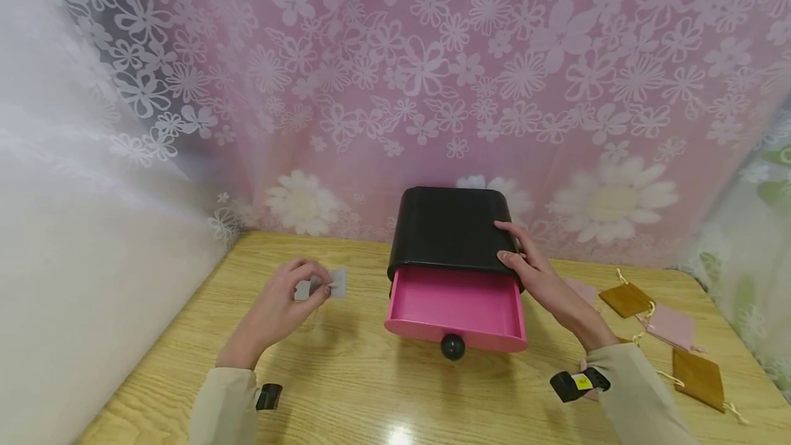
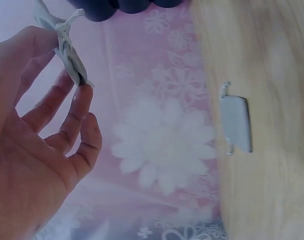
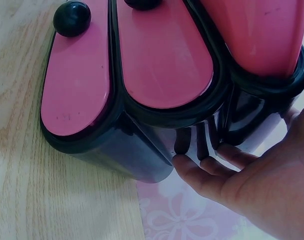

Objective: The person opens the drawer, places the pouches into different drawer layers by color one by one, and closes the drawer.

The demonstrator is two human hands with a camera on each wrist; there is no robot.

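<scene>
My left hand (image 1: 287, 304) pinches a small grey drawstring pouch (image 2: 72, 57) between thumb and fingertips, raised above the table. A second grey pouch (image 2: 235, 124) lies on the wood beyond it. To the right stands a black drawer unit (image 1: 454, 229) with three pink drawers. Its top drawer (image 1: 457, 299) is pulled out by its round black knob side, showing a pink inside; the two lower drawers (image 3: 164, 55) are closed. Against the unit's right side rests my right hand (image 1: 537, 280), thumb and index finger on the top edge, other fingertips touching the ribbed side wall.
Several brown pouches (image 1: 698, 378) and pink pouches (image 1: 670, 326) are spread over the right of the wooden table (image 1: 358, 390), one partly behind the right wrist. A flowered curtain (image 1: 383, 88) hangs along the back edge, with more sheeting at both sides.
</scene>
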